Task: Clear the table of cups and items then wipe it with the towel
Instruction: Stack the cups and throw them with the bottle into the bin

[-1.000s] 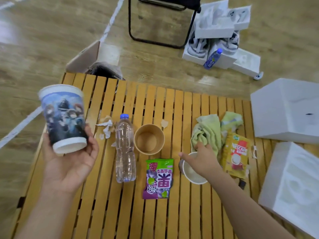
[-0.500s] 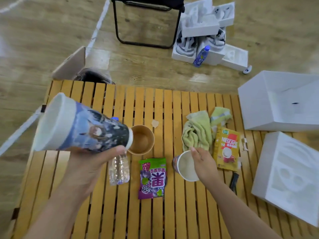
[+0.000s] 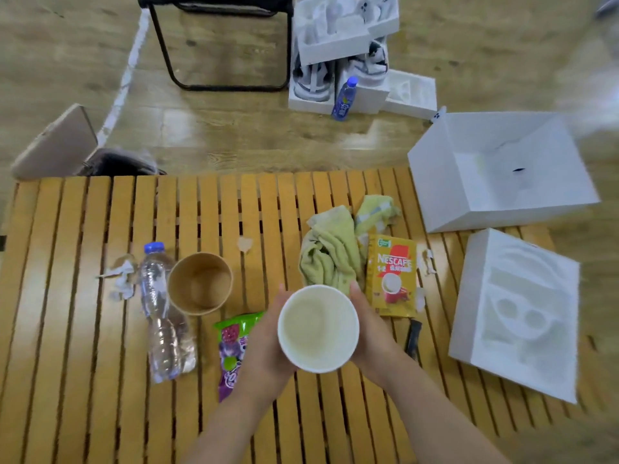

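Observation:
Above the slatted wooden table (image 3: pixel 83 380) I hold a white paper cup (image 3: pixel 318 328) upright, its mouth facing me. My left hand (image 3: pixel 264 346) grips its left side and my right hand (image 3: pixel 371 333) its right side. Only one rim shows, and the cup's outside is hidden. A brown paper cup (image 3: pixel 200 283) stands to the left, beside a lying water bottle (image 3: pixel 160 313). A purple candy bag (image 3: pixel 231 349) lies partly under my left hand. The crumpled green towel (image 3: pixel 331 252) and a yellow Nescafe box (image 3: pixel 392 274) lie just beyond the cup.
Torn paper scraps (image 3: pixel 122 274) lie left of the bottle, and a black sachet (image 3: pixel 413 338) sits by my right wrist. White foam packing (image 3: pixel 516 313) covers the table's right end, with an open white box (image 3: pixel 495 169) behind it. A chair frame (image 3: pixel 221 45) stands on the floor.
My left hand brought the big printed cup from the left to the centre, and my right hand lifted the small white cup. Both hands now meet on one upright cup.

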Demonstrator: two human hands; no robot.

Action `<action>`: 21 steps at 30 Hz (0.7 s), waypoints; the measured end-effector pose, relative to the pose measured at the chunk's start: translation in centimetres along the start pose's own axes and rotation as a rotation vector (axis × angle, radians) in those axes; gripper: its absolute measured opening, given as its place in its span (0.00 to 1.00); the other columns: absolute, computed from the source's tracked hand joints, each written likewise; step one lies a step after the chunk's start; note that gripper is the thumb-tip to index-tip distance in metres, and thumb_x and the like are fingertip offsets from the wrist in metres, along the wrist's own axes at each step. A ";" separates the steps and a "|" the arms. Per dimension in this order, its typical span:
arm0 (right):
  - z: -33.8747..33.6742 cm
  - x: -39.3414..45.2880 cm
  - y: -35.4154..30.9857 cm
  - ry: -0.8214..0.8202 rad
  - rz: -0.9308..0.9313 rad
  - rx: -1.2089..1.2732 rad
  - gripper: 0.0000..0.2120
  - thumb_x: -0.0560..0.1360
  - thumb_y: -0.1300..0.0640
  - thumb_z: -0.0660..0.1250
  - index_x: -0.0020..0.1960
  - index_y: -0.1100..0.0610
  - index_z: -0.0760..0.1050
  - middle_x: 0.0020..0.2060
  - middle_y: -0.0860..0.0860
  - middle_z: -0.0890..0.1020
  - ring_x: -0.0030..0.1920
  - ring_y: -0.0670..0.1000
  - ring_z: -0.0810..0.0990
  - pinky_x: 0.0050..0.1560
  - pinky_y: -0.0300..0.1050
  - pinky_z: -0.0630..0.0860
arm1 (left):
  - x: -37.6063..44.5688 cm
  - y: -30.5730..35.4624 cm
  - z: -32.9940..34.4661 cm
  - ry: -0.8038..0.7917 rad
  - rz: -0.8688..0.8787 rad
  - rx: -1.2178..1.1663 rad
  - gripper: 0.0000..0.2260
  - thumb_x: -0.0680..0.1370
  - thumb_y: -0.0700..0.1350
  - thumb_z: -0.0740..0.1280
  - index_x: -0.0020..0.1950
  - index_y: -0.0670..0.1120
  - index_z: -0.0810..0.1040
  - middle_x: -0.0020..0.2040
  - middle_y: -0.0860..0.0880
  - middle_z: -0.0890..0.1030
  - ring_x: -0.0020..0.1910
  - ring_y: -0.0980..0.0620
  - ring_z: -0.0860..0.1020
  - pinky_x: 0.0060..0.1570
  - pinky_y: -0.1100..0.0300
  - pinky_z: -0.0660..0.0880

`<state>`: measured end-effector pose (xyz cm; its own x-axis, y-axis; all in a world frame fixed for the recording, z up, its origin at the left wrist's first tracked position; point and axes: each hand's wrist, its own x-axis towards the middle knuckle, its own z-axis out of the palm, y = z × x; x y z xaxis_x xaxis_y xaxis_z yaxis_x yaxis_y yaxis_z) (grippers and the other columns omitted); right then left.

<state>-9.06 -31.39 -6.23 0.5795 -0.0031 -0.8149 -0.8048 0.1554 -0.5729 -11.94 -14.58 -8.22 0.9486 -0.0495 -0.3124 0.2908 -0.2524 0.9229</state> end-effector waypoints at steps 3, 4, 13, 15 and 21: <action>0.3 -0.4 -0.8 -0.046 -0.053 -0.073 0.29 0.74 0.26 0.53 0.58 0.41 0.81 0.58 0.47 0.84 0.60 0.51 0.81 0.61 0.57 0.78 | 0.6 0.4 0.3 -0.035 0.065 0.142 0.43 0.64 0.45 0.78 0.66 0.77 0.60 0.70 0.63 0.69 0.68 0.64 0.69 0.67 0.59 0.69; 0.4 -0.4 -1.1 -0.047 -0.071 -0.075 0.30 0.71 0.24 0.54 0.59 0.40 0.80 0.59 0.45 0.83 0.61 0.48 0.81 0.62 0.55 0.77 | 0.9 0.5 0.4 -0.066 0.104 0.118 0.43 0.63 0.50 0.78 0.67 0.77 0.59 0.72 0.63 0.66 0.72 0.62 0.65 0.68 0.59 0.66; 0.4 -1.1 -1.5 -0.130 -0.183 -0.232 0.21 0.73 0.30 0.61 0.63 0.35 0.75 0.61 0.38 0.79 0.63 0.43 0.77 0.63 0.53 0.76 | 2.2 2.3 -3.4 -0.372 -0.232 -0.019 0.48 0.61 0.62 0.81 0.74 0.73 0.57 0.69 0.72 0.65 0.67 0.69 0.67 0.56 0.69 0.71; 0.7 -0.8 -0.9 -0.091 -0.226 -0.363 0.22 0.78 0.37 0.60 0.70 0.41 0.71 0.65 0.42 0.75 0.65 0.47 0.74 0.66 0.52 0.73 | 2.5 2.7 -3.2 -0.323 -0.322 -0.104 0.35 0.71 0.64 0.71 0.74 0.69 0.60 0.70 0.69 0.66 0.67 0.65 0.68 0.57 0.65 0.71; 2.1 0.8 1.9 0.146 -0.260 -0.655 0.18 0.81 0.63 0.56 0.68 0.52 0.72 0.57 0.51 0.79 0.59 0.53 0.77 0.53 0.44 0.76 | 2.0 0.6 0.6 -0.069 -0.266 0.240 0.18 0.84 0.38 0.55 0.71 0.52 0.72 0.63 0.50 0.79 0.58 0.55 0.75 0.50 0.65 0.71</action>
<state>-9.80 -28.98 -7.81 0.7767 -0.0983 -0.6222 -0.5812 -0.4928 -0.6476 -10.00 -15.36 -8.44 0.8310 -0.0146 -0.5560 0.4806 -0.4843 0.7311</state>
